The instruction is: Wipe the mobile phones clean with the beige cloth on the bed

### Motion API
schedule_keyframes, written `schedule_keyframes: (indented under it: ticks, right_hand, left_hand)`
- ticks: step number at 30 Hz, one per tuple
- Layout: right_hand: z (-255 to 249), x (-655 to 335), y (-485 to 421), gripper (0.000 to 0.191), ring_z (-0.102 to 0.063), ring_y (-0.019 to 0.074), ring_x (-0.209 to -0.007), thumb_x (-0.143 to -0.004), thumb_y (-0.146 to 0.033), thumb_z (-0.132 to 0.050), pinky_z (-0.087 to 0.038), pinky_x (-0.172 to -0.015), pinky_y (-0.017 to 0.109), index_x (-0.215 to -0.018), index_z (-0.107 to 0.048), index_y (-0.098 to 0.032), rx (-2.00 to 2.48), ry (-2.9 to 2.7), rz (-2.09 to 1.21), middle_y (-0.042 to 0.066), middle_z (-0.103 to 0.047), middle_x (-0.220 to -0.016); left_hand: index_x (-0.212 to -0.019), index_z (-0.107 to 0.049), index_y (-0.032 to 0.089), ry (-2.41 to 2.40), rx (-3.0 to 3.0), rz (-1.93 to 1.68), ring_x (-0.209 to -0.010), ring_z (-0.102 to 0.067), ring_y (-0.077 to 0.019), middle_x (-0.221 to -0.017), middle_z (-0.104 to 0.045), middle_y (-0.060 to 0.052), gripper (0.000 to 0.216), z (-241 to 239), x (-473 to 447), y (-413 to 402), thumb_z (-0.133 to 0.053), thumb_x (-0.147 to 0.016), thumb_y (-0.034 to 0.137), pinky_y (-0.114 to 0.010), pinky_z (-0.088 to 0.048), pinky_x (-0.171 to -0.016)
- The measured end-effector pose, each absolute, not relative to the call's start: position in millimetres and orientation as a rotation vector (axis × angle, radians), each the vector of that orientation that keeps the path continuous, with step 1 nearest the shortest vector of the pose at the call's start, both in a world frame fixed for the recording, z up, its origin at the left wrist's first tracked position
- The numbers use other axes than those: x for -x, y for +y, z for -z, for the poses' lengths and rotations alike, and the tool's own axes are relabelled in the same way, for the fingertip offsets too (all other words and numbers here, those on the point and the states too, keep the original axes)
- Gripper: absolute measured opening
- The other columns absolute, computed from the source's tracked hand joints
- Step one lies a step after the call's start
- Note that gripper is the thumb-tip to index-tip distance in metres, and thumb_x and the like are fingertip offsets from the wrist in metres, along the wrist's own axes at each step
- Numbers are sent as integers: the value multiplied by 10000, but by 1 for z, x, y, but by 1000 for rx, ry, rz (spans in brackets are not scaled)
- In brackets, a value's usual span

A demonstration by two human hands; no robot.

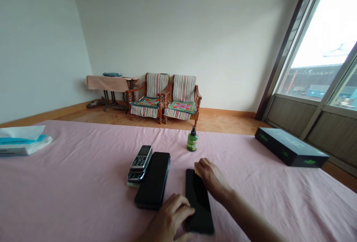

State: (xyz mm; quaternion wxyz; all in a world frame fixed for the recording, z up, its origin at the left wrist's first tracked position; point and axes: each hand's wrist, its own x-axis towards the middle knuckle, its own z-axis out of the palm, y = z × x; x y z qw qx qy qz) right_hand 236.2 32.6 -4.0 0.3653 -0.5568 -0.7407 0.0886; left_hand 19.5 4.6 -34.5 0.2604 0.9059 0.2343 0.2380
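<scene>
A black smartphone (199, 204) lies flat on the pink cloth, its dark screen upward. My left hand (174, 216) is at its lower left edge, the bent fingers holding it there. Over the phone's upper right corner is my right hand (210, 177), its fingers closed on a small yellowish pad (198, 170) pressed to the screen. Most of the pad is hidden under the fingers. To the left rests a stack of black smartphones (154, 178). Beside that stack, a silver keypad phone (141, 159) sits on top of other phones.
A green pump bottle (192, 141) stands beyond the phones. At the right is a black box (290, 147) with green marks; at the far left lies a pack of tissues (25, 141). Two wooden armchairs (180, 95) and a covered sewing table (108, 83) stand by the wall.
</scene>
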Motion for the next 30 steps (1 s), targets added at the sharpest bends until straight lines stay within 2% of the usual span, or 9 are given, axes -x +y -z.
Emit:
schedule_keyframes:
  ticks: [8,17,24,27,30]
  right_hand:
    - [27,-230,10,223,-518,201,-830,-837,-35,-451,-399,-725,295,-834,-614,-187,1455,-1979,-172,59,-608,-858]
    - [29,-229,26,286,-533,210,-806,-790,6,-439,-400,-707,293,-791,-652,-184,1569,-1841,-140,70,-604,-817]
    - [32,-228,32,315,-536,193,-790,-719,43,-448,-401,-690,276,-765,-669,-177,1520,-1857,-197,58,-603,-801]
    - [35,-230,35,314,-539,204,-809,-712,40,-445,-409,-705,289,-764,-677,-166,1536,-1832,-170,69,-605,-804]
    - [30,-231,34,276,-565,195,-786,-733,-3,-490,-427,-690,281,-775,-698,-179,1433,-1854,-287,59,-622,-797]
  left_hand:
    - [-1145,-591,203,641,-2495,-608,-969,-546,-227,-1061,-563,-76,439,34,-20,4,-752,-740,259,-317,-461,-873]
    - [-1128,-592,214,639,-2509,-630,-950,-546,-223,-1051,-560,-67,447,38,-21,5,-761,-718,272,-306,-458,-851]
    - [-1151,-572,219,570,-2517,-655,-939,-544,-228,-1038,-560,-67,400,46,-19,9,-681,-802,380,-316,-451,-849]
    - [-1153,-567,221,583,-2520,-625,-955,-541,-227,-1058,-555,-64,417,48,-19,9,-707,-782,345,-313,-451,-853]
    - [-1133,-577,230,611,-2527,-601,-950,-543,-225,-1051,-558,-54,446,48,-19,11,-754,-727,286,-311,-455,-846]
